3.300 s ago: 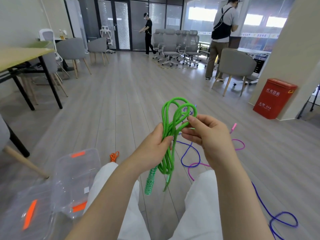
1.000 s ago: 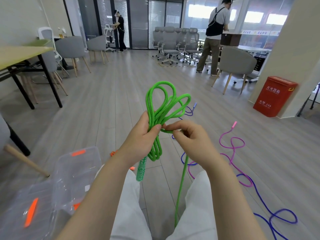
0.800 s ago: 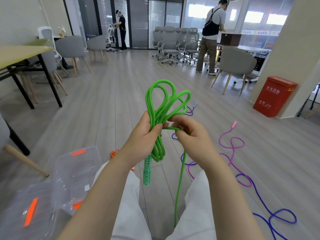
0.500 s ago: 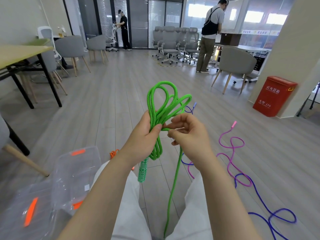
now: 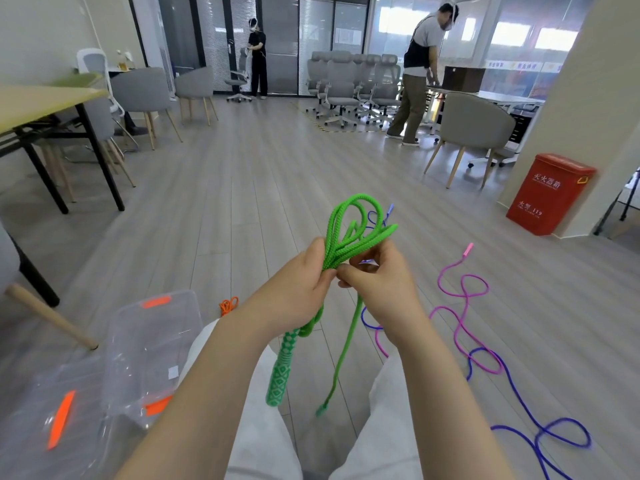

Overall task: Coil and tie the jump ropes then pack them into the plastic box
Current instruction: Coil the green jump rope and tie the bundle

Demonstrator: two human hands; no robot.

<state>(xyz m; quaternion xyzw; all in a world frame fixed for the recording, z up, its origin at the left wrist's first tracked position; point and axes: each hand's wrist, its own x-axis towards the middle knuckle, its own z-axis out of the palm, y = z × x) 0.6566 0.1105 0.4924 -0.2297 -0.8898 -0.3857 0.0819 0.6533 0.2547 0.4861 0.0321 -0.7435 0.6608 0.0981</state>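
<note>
My left hand (image 5: 298, 289) grips a coiled green jump rope (image 5: 349, 233) around its middle, loops fanning upward and a patterned green handle (image 5: 281, 372) hanging below. My right hand (image 5: 377, 282) pinches a strand of the same rope beside the left thumb; the loose tail (image 5: 341, 355) hangs down between my knees. A pink rope (image 5: 460, 306) and a blue rope (image 5: 540, 434) lie uncoiled on the floor to the right. A small orange rope bundle (image 5: 228, 304) lies by my left knee. The clear plastic box (image 5: 152, 348) stands at lower left.
The box's clear lid (image 5: 52, 420) with orange clips lies beside it. A table (image 5: 41, 102) and chairs stand at left, a grey chair (image 5: 474, 129) and red bin (image 5: 547, 192) at right. Two people stand far back.
The free green tail has been drawn up, so its end now hangs above the floor. My right hand has shifted closer to the left thumb on the bundle.
</note>
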